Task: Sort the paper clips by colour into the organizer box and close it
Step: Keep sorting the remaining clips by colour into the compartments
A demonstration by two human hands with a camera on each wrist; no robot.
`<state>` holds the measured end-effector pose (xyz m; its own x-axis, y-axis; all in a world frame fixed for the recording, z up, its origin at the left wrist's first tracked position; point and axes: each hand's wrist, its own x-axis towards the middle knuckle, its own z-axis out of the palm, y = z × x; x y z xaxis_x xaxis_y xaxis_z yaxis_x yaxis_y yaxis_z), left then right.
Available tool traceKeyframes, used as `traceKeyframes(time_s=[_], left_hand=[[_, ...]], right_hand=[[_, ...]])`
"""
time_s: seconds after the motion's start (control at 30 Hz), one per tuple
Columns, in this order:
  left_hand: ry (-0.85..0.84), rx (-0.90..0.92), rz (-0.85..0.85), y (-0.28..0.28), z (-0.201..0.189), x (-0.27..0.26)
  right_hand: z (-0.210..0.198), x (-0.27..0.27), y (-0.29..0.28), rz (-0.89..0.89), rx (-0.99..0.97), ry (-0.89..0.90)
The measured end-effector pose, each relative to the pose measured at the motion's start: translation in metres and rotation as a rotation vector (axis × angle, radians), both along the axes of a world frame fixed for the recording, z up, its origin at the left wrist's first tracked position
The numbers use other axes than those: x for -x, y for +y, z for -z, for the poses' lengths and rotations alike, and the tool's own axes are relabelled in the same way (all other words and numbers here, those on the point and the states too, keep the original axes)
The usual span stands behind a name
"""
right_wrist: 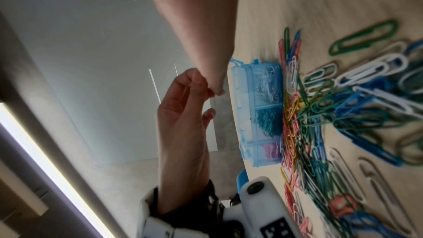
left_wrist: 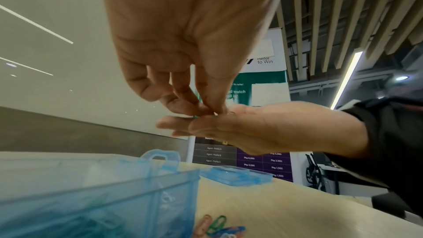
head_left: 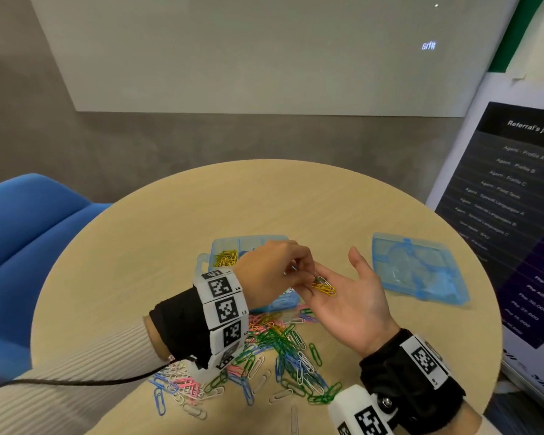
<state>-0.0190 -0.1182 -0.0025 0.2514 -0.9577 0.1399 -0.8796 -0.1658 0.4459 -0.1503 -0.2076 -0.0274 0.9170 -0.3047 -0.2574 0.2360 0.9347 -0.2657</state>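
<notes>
The right hand [head_left: 355,296] is held palm-up above the round light-wood table [head_left: 170,233], fingers extended and relaxed. A small bunch of yellow wire paper clips [head_left: 324,288] rests on its fingers, with what appears to be one green clip among them; the detail is too small to confirm.

The left hand [head_left: 274,271] reaches across from the left, back of the hand up. Its thumb and fingertips [left_wrist: 206,109] are closed in a pinch on the clips lying in the right hand. The left wrist view shows this contact point directly above the right hand's fingers.

The translucent blue plastic organizer box [head_left: 230,255] sits open on the table beneath and behind the left hand. One far-left compartment holds sorted yellow clips [head_left: 226,258]. In the right wrist view, the near wall shows three compartments: pale clips, teal-green clips and pink clips.

The detached translucent blue lid [head_left: 418,268] lies flat on the table, well apart to the right of the box.

A loose mixed pile of green, blue, pink, white and yellow paper clips [head_left: 264,359] is spread on the table in front of the box, nearer the person.

A blue upholstered chair [head_left: 22,246] stands left of the table, and a printed banner [head_left: 509,215] stands to the right
</notes>
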Motion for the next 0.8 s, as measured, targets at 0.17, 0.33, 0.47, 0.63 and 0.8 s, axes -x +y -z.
traceKeyframes(time_s=[0.17, 0.33, 0.47, 0.63, 0.8], left_hand=[[-0.059, 0.064, -0.194, 0.018, -0.003, -0.017], [-0.209, -0.058, -0.331, 0.038, -0.004, -0.031], [-0.164, 0.030, -0.131, 0.036, -0.002, -0.013], [-0.099, 0.015, 0.016, 0.025, 0.009, 0.012], [-0.216, -0.027, 0.031, 0.024, 0.013, 0.010]], right_hand=[[0.004, -0.001, -0.002, 0.023, 0.016, 0.041], [0.002, -0.002, -0.001, 0.035, 0.005, 0.063], [0.001, -0.003, 0.010, 0.000, 0.054, 0.095], [0.001, -0.002, 0.019, -0.061, 0.037, 0.077], [0.000, -0.003, 0.027, -0.057, -0.019, 0.068]])
